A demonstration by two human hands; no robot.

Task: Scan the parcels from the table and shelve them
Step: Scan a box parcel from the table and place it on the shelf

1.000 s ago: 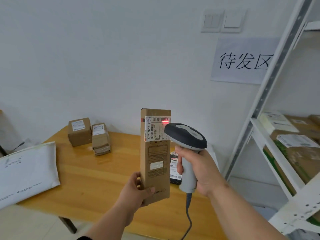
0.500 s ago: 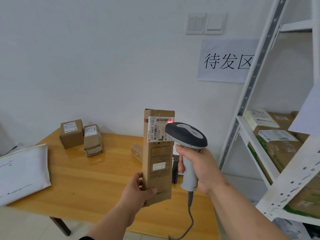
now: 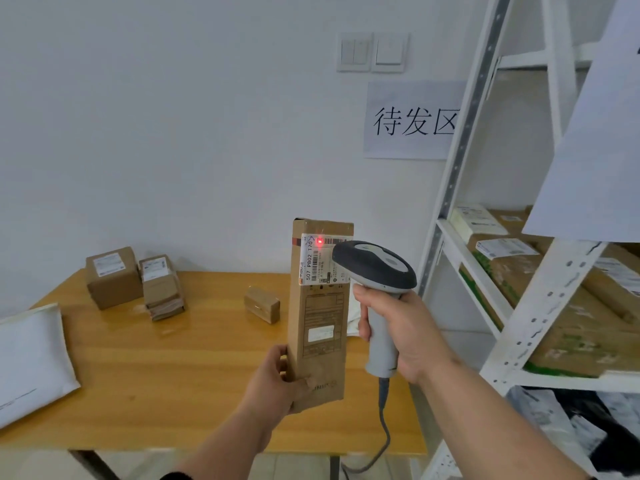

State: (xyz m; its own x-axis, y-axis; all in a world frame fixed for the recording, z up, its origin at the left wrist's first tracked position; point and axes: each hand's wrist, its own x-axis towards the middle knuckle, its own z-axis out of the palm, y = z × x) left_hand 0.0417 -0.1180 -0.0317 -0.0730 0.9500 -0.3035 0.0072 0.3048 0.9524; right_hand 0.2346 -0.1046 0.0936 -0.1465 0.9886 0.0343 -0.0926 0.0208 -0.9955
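left hand [image 3: 277,379] grips upright parcel [image 3: 320,313] low | right hand [image 3: 401,327] wrapped round scanner [image 3: 375,271], right of parcel | red dot now on label's left

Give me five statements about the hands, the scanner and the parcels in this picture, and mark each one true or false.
1. The left hand grips the tall brown parcel near its bottom end. True.
2. The right hand holds a roll of tape. False: it grips the handle of the barcode scanner.
3. A red scan light shows on the shipping label at the top of the tall parcel. True.
4. The tall parcel lies flat on the wooden table. False: it is held upright above the table.
5. The shelf on the right has nothing on it. False: labelled cardboard boxes sit on it.
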